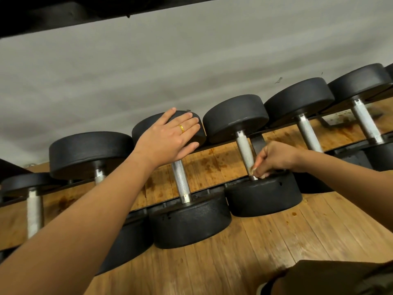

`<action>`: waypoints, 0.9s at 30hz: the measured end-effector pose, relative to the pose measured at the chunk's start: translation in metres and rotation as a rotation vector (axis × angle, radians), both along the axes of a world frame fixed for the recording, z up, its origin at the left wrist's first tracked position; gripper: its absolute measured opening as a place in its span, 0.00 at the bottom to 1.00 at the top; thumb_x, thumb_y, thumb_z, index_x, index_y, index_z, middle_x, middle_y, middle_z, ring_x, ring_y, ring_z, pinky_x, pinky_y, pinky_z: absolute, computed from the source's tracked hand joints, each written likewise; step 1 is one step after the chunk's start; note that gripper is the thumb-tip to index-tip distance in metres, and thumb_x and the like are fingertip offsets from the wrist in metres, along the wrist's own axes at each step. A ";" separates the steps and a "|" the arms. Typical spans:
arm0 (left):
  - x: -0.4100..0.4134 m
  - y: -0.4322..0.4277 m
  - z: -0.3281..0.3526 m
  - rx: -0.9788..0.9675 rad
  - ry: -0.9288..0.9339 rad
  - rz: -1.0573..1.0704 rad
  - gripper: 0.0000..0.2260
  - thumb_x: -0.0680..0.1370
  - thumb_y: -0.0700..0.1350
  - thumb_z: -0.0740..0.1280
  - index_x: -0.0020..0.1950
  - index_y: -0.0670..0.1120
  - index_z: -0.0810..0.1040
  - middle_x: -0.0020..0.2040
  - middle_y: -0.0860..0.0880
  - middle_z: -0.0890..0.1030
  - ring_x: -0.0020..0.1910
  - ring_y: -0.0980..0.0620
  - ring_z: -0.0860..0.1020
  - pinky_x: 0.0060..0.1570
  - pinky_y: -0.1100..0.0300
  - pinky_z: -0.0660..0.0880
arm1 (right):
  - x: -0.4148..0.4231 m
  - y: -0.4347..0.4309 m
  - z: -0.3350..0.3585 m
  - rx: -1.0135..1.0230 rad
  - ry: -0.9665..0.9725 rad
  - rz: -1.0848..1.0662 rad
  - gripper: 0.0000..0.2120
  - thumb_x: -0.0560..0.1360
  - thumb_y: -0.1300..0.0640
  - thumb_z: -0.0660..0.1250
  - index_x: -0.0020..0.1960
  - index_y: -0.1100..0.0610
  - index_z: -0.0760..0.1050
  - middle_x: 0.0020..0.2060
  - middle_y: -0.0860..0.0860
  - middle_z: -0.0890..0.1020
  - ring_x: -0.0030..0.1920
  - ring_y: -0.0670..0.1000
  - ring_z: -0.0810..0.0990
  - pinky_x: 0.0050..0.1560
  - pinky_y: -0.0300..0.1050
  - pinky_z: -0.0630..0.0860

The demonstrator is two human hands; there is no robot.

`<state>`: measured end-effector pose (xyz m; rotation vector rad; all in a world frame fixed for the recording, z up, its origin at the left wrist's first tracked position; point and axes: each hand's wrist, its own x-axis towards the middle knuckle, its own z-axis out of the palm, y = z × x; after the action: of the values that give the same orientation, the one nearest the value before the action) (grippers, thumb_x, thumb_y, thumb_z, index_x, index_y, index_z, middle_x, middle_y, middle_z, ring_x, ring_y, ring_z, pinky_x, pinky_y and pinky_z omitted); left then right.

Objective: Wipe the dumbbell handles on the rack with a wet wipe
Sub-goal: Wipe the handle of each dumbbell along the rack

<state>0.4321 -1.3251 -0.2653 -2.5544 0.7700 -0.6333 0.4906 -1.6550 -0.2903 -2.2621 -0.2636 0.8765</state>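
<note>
**Q:** Where is the wipe on my feed?

**A:** I see the wipe [252,171], a small crumpled beige wad, at the near end of a knurled steel handle [244,150]. It sits just above the near head of its dumbbell [263,194]. My right hand [274,160] pinches it against the metal, fingers [262,155] curled together around it.

**Q:** And the other hand?

**A:** My left hand [172,135] rests flat on the far head of the neighbouring dumbbell [191,222], one place to the left. Its fingers [187,119] are straight and slightly apart, holding nothing. A gold ring [181,128] sits on one of them.

**Q:** How do the dumbbells look?

**A:** They have round black heads, matte and faintly pitted, joined by bright silver handles. They lie side by side in one row across the black rails of the rack [257,143], heads nearly touching.

**Q:** Surface and room?

**A:** Beneath and in front of the rack is a floor [276,241] of wooden planks, with dark brown stains between the rails. Behind stands a plain grey wall [148,71]. A dark shelf [63,15] crosses the top-left corner; I cannot tell what it carries.
</note>
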 end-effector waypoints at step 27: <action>-0.001 -0.001 0.000 -0.019 -0.017 -0.007 0.24 0.86 0.57 0.55 0.73 0.42 0.75 0.72 0.43 0.77 0.74 0.44 0.72 0.76 0.41 0.62 | 0.023 0.007 0.005 0.191 -0.300 -0.012 0.05 0.73 0.62 0.75 0.49 0.58 0.85 0.46 0.49 0.87 0.48 0.42 0.84 0.46 0.32 0.79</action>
<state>0.4314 -1.3259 -0.2650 -2.5611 0.7707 -0.6670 0.5140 -1.6483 -0.2852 -2.2062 -0.4492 0.4798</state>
